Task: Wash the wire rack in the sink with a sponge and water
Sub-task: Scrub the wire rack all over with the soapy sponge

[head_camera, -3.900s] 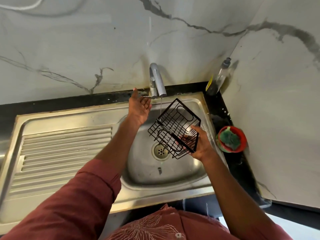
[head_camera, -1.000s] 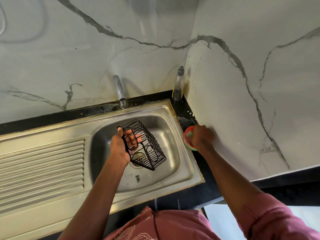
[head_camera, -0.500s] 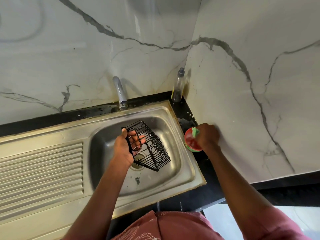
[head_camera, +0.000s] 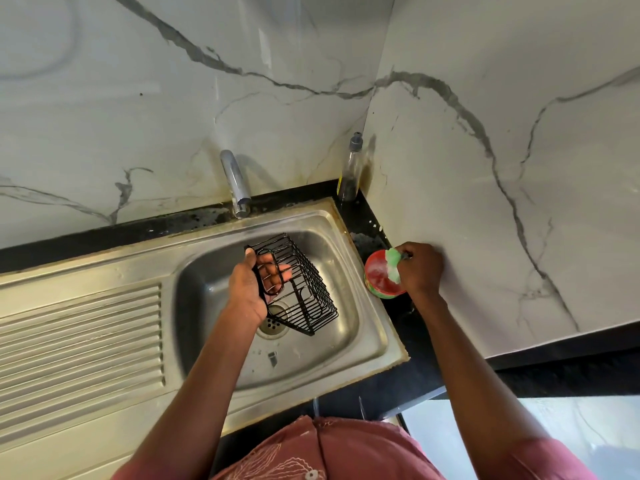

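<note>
Left hand (head_camera: 247, 289) fingers curled through wires of wire rack (head_camera: 296, 285), rack held tilted over sink (head_camera: 367, 344) basin, above drain. Right hand (head_camera: 420, 268) fingers pinch green sponge (head_camera: 394, 259) at red soap tub (head_camera: 379, 278), bench right edge. Risk: wet wire slips from one-handed grip, rack drops into basin; tub tips off bench.

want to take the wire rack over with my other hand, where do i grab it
Judging by its tilt, grip the wire rack by its raised top rim on the tap side, coming from above right; the left hand already holds the near-left edge, over the sink.
</note>
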The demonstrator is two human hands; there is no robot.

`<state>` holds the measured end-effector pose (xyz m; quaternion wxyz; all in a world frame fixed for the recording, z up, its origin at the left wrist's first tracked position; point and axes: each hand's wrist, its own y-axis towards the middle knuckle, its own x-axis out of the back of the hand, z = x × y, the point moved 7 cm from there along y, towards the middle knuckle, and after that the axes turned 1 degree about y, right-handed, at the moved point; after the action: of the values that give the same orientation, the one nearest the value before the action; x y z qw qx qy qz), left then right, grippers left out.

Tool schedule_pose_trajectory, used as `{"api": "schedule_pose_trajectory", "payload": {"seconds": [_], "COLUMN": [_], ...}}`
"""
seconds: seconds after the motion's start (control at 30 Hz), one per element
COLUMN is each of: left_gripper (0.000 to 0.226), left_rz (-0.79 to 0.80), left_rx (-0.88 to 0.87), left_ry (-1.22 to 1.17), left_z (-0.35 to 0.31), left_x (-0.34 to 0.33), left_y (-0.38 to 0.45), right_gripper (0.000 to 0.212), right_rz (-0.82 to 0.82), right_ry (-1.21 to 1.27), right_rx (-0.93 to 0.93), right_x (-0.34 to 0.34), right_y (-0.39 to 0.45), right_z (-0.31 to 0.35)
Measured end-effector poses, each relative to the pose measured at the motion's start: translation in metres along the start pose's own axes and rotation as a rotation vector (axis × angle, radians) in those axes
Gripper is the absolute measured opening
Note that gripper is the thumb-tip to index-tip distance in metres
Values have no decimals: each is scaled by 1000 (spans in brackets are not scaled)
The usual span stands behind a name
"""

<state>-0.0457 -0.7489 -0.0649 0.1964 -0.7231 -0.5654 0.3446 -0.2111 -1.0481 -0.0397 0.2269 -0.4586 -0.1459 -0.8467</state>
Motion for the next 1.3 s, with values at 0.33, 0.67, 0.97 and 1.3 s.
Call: {"api": "schedule_pose_trajectory", "payload": {"seconds": [0.33, 0.67, 0.97, 1.3], "left_gripper": [49, 48, 48, 48], "left_rz": [-7, 8, 12, 25], "left_rx": [-16, 0, 3, -4], "left_ry": [-4, -5, 1, 16], "left_z": [-3, 2, 2, 4], "left_x": [5, 3, -1, 0], "left_y": [0, 2, -4, -3], "right_gripper": [32, 22, 24, 20], "right_rz": [295, 341, 250, 167], "right_ry": [202, 116, -90, -104], "right_rx": [-171, -107, 29, 16], "right_x": [-15, -17, -18, -10], "right_y": [-2, 6, 7, 6], "right_z": [-7, -7, 5, 9]}}
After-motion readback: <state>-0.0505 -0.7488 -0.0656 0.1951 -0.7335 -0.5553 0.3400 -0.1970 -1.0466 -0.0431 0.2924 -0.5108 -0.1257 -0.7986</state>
